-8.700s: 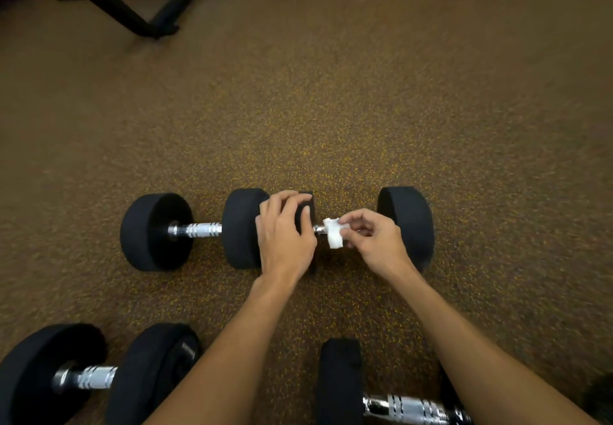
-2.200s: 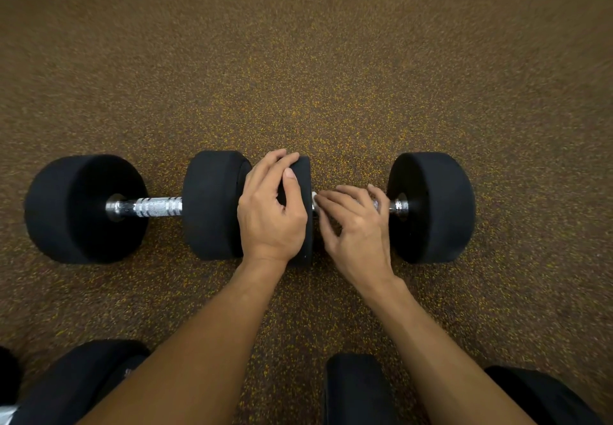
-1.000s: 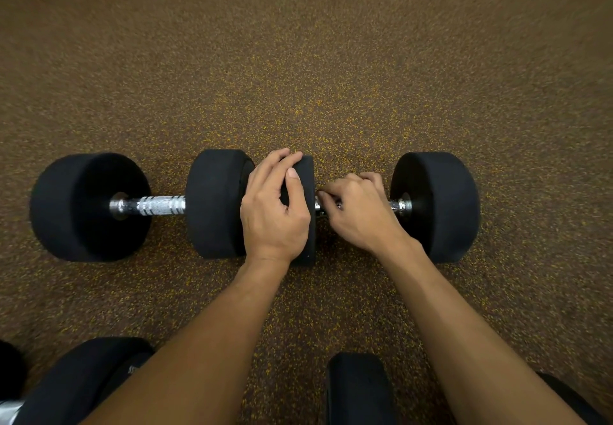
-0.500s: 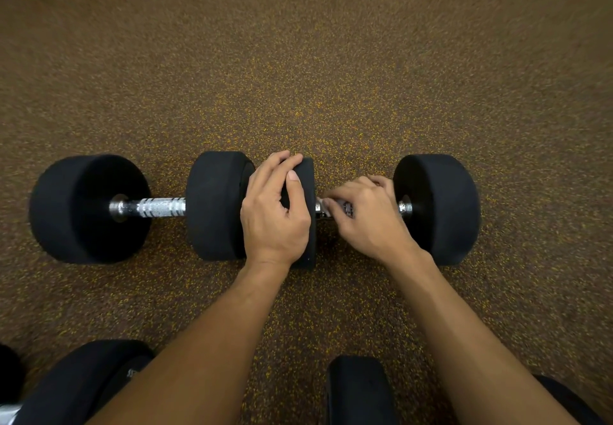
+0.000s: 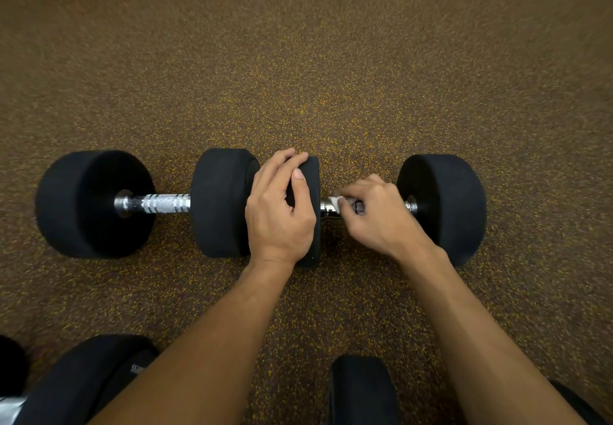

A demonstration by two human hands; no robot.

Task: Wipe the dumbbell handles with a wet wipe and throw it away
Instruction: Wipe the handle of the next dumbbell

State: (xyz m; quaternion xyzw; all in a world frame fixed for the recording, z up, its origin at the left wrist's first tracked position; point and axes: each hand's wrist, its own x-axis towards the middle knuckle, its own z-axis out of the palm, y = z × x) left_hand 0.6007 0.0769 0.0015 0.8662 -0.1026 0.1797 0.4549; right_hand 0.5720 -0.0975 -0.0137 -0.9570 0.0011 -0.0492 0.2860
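Note:
Two black dumbbells lie end to end on the speckled brown floor. The left dumbbell (image 5: 219, 202) shows its bare chrome handle (image 5: 162, 203). On the right dumbbell (image 5: 441, 209), my left hand (image 5: 280, 212) rests over the near weight head (image 5: 311, 172) and holds it. My right hand (image 5: 378, 219) is curled around that dumbbell's chrome handle (image 5: 326, 207) and presses a white wet wipe (image 5: 336, 201) against it. Only a small corner of the wipe shows by my fingertips; the rest of the handle is hidden by my hand.
More black dumbbells lie close to me at the bottom edge: one at the lower left (image 5: 83, 381) and one at the lower middle (image 5: 361, 388). Brown rubber gym floor (image 5: 331, 59) stretches ahead.
My right hand has slid along the handle and turned a little, so a white corner of the wipe now shows by my fingertips. My left hand has stayed on the weight head.

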